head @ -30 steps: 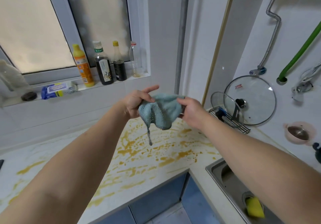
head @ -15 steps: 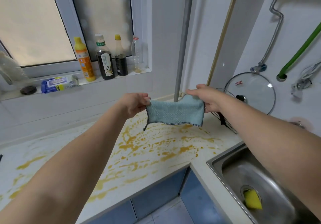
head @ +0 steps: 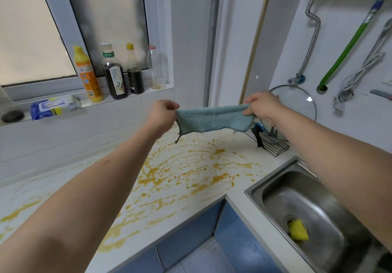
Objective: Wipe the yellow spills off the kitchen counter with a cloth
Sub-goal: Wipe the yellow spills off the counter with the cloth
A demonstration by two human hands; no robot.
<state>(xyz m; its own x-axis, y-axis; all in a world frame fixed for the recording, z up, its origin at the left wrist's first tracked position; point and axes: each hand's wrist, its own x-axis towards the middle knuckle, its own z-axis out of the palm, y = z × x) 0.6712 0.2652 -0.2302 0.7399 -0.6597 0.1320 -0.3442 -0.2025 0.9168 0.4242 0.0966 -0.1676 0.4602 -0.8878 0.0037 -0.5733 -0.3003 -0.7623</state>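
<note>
- Head view, cloth: a light blue-green cloth (head: 214, 120) is stretched in the air above the far part of the counter (head: 239, 207), not touching it. Its long axis runs roughly level from left to right, its face toward the camera; the lower edge sags in a shallow curve, and a short loop tag hangs from the lower left corner.
- Head view, left hand: the left hand (head: 162, 114) pinches the cloth's upper left corner, fingers curled round the fabric.
- Head view, right hand: the right hand (head: 262, 106) grips the upper right corner, fingers curled over the top edge; it sits slightly higher than the left hand.
- Head view, spills: yellow spills (head: 180, 175) streak and spot the counter directly below the cloth and run on to the left of it, toward the near edge.
- Head view, surroundings taken from the cloth: below and to the right lies a steel sink (head: 314, 215) with a yellow sponge (head: 298, 230) at its drain. Just behind the cloth's right end, a glass lid (head: 297, 101) leans in a black wire rack (head: 273, 146). Above and to the left, on the window sill (head: 118, 101), stand an orange bottle (head: 87, 75), two dark sauce bottles (head: 124, 73) and a clear bottle (head: 154, 67).
</note>
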